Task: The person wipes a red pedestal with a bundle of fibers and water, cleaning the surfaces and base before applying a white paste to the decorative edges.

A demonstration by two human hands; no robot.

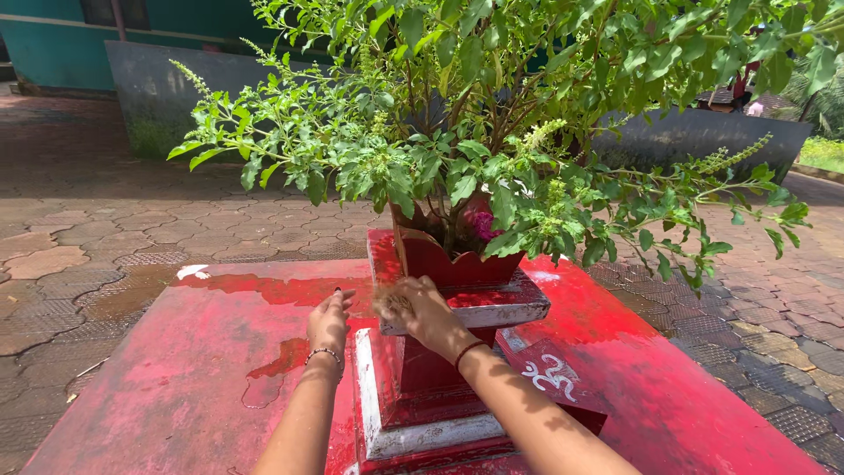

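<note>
A leafy green plant (492,114) grows out of a red pot (448,262) set on a stepped red and white pedestal (422,387). My left hand (329,321) lies flat, fingers apart, on the wet red platform (176,378) just left of the pedestal. My right hand (420,310) rests against the front left corner of the pedestal's top ledge (501,310), fingers curled around something small and brownish (394,303) that is blurred. Both wrists wear thin bands.
A water patch (281,359) spreads on the platform near my left hand. A white painted symbol (551,374) marks the pedestal's right side. Interlocking paving (88,237) surrounds the platform. A grey low wall (158,97) and a teal building (53,35) stand behind.
</note>
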